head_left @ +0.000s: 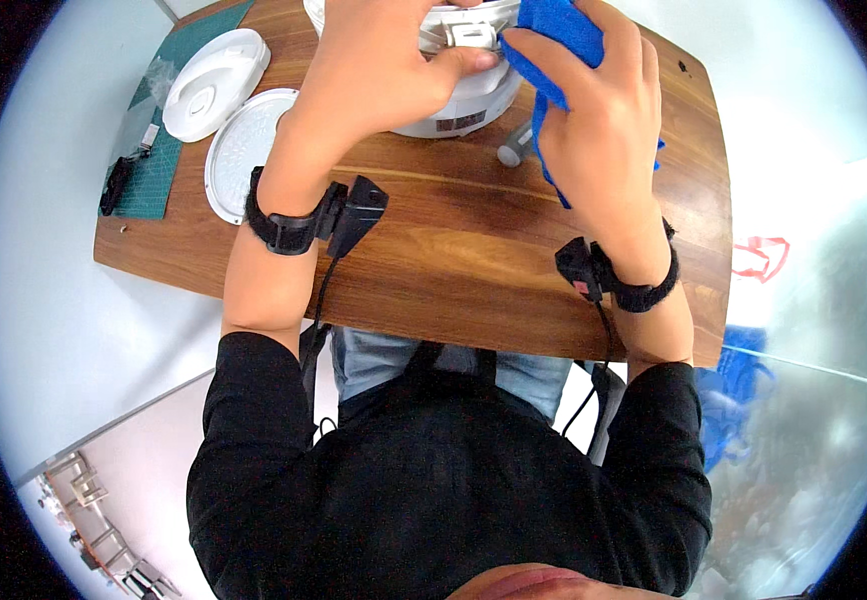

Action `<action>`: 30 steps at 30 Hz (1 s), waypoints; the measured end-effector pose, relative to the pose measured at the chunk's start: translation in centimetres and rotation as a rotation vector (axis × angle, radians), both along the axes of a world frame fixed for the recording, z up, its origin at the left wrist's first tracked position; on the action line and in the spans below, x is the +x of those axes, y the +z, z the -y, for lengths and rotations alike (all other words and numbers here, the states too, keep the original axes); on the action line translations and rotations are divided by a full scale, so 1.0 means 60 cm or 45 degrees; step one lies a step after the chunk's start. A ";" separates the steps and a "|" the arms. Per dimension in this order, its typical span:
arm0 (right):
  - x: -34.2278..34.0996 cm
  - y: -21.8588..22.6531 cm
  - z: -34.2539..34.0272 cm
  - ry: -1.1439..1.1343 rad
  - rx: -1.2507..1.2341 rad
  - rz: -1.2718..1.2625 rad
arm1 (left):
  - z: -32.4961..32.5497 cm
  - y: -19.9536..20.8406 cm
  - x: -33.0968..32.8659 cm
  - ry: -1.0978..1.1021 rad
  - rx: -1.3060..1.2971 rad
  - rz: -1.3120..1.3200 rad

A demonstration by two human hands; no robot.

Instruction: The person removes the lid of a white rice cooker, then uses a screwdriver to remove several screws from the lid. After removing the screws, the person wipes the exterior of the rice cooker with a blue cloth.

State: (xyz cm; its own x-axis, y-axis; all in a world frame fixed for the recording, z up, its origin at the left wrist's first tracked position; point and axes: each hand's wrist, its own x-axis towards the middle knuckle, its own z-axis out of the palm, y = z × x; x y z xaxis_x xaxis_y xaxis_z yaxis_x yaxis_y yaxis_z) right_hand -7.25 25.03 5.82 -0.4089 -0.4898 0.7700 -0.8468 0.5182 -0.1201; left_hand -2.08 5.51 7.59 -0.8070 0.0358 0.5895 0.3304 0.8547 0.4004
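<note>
At the far edge of the table stands a white round appliance (461, 105), which looks like a rice cooker body with its top off; the frame cuts off its far side. My left hand (379, 75) grips its rim, thumb and finger around a small white fitting (472, 36). In my right hand (604, 120) is a bunched blue cloth (566, 35), pressed against the rim beside that fitting. Part of the cloth hangs below my palm. A grey-handled tool (515, 150) lies under my right hand, partly hidden by the cloth.
On the left of the wooden table (434, 250) lie a white lid (218, 85) with a handle and a round white plate (239, 160). A green mat (159, 180) holds a black cable (117, 183). Wires run from both wristbands. Blue plastic (739, 400) sits beyond the right edge.
</note>
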 end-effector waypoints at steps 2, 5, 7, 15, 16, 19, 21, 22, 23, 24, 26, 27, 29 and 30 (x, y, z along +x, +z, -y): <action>-0.004 0.012 -0.002 -0.029 0.011 0.045 | 0.000 -0.004 -0.004 -0.006 0.006 -0.036; -0.015 -0.014 0.004 -0.043 -0.066 -0.042 | -0.002 -0.007 -0.010 0.005 0.010 -0.010; -0.003 -0.016 0.005 -0.049 -0.017 -0.100 | -0.001 -0.007 -0.009 -0.007 0.026 0.003; -0.024 -0.043 0.001 -0.048 -0.035 -0.183 | 0.001 -0.008 -0.013 -0.046 0.022 -0.016; -0.009 -0.036 0.002 -0.063 -0.003 -0.169 | 0.002 -0.008 -0.013 -0.048 0.026 -0.010; -0.036 -0.034 -0.006 0.023 -0.030 -0.149 | 0.003 -0.009 -0.012 -0.054 0.015 -0.024; -0.035 -0.032 -0.007 -0.021 -0.001 -0.132 | 0.004 -0.012 -0.012 -0.061 0.017 -0.041; -0.026 -0.030 -0.008 -0.011 0.017 -0.124 | 0.003 -0.012 -0.011 -0.063 0.024 -0.045; -0.017 -0.026 -0.008 0.001 0.034 -0.115 | 0.003 -0.011 -0.011 -0.063 0.030 -0.047; -0.003 -0.021 -0.007 -0.003 0.051 -0.072 | 0.003 -0.010 -0.011 -0.064 0.033 -0.046; -0.013 -0.024 -0.006 0.036 -0.004 -0.079 | 0.002 -0.008 -0.011 -0.068 0.037 -0.044; -0.022 -0.025 -0.006 0.054 -0.032 -0.083 | 0.002 -0.008 -0.011 -0.066 0.029 -0.041; -0.044 -0.032 -0.008 0.046 -0.054 -0.091 | 0.004 -0.008 -0.012 -0.063 0.014 -0.038; -0.049 -0.035 -0.009 0.025 -0.055 -0.086 | 0.003 -0.009 -0.012 -0.056 0.010 -0.037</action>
State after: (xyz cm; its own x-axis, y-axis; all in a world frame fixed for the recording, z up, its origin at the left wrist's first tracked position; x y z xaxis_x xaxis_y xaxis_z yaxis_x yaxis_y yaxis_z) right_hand -10.22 25.57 3.71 -0.3460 -0.4628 0.8162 -0.8637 0.4970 -0.0843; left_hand -2.78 5.31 7.08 -0.7874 0.0661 0.6129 0.3790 0.8360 0.3968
